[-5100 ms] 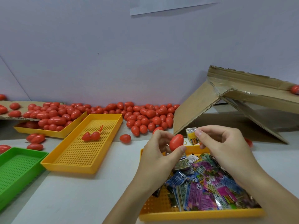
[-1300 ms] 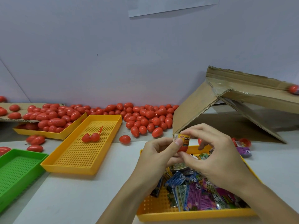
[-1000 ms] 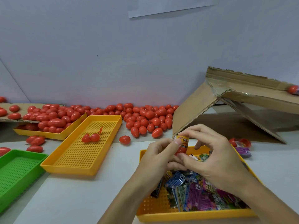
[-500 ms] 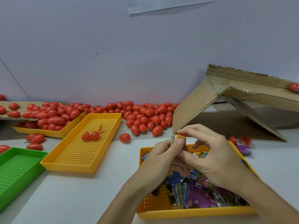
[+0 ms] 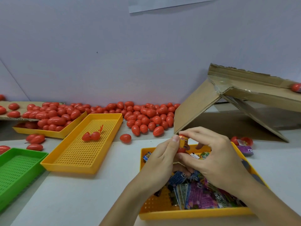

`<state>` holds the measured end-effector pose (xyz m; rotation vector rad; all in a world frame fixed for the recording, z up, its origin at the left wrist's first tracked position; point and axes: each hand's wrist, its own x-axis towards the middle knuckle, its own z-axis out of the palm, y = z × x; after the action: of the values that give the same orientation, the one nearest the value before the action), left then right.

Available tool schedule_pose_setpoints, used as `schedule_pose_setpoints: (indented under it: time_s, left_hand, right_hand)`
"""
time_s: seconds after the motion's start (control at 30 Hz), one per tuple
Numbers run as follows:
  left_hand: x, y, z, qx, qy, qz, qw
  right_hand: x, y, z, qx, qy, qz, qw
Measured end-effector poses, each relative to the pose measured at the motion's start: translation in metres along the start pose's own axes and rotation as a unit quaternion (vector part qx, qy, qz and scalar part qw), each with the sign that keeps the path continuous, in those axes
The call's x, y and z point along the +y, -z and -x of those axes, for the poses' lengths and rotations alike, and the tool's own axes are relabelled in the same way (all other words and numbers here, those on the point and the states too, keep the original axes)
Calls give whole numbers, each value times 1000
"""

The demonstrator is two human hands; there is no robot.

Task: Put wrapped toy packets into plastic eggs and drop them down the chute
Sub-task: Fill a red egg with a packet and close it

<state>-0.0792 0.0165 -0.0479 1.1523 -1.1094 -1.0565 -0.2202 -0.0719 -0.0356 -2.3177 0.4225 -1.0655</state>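
Both hands meet above the far edge of the yellow tray of packets point(image 5: 192, 215). My left hand point(image 5: 164, 162) grips a red egg half point(image 5: 181, 150) with a folded orange-yellow packet point(image 5: 183, 141) sticking out of it. My right hand point(image 5: 213, 159) pinches the packet's top with fingertips and thumb. Colourful wrapped packets point(image 5: 198, 194) fill the tray under my hands. The cardboard chute point(image 5: 236, 88) slopes at the right rear, with one red egg point(image 5: 296, 87) lying on it at the frame's right edge.
Several red eggs point(image 5: 146, 116) lie heaped along the wall and in a yellow tray point(image 5: 48, 133) at left. A long yellow tray point(image 5: 84, 167) holds an open egg point(image 5: 91, 136). A green tray point(image 5: 17, 172) sits front left. An open egg and purple packet point(image 5: 244, 149) lie right of my hands.
Five seconds ago my left hand held a red egg and my right a separate packet. Now the packet sits in the egg half, pushed a little lower over the last second.
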Motion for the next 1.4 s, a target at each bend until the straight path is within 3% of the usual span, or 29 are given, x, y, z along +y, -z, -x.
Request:
schedule_pose_setpoints:
  time_s: [0.27,0.63,0.93,1.03,1.4]
  left_hand:
    - [0,-1,-1,-11,17,21,1000]
    - [-2,0,-2,-4,28,-4,1000]
    - [-4,1,-5,61,4,-28,998]
    - [-3,2,-5,52,-2,-21,998]
    - [7,2,-3,46,44,173,983]
  right_hand:
    - [3,-2,1,5,-10,-7,1000]
    - [6,4,-1,-60,-25,-75,995]
    - [4,-1,1,-16,-19,-19,1000]
    - [4,0,1,-15,-22,-21,999]
    - [-3,-2,0,1,-26,-47,999]
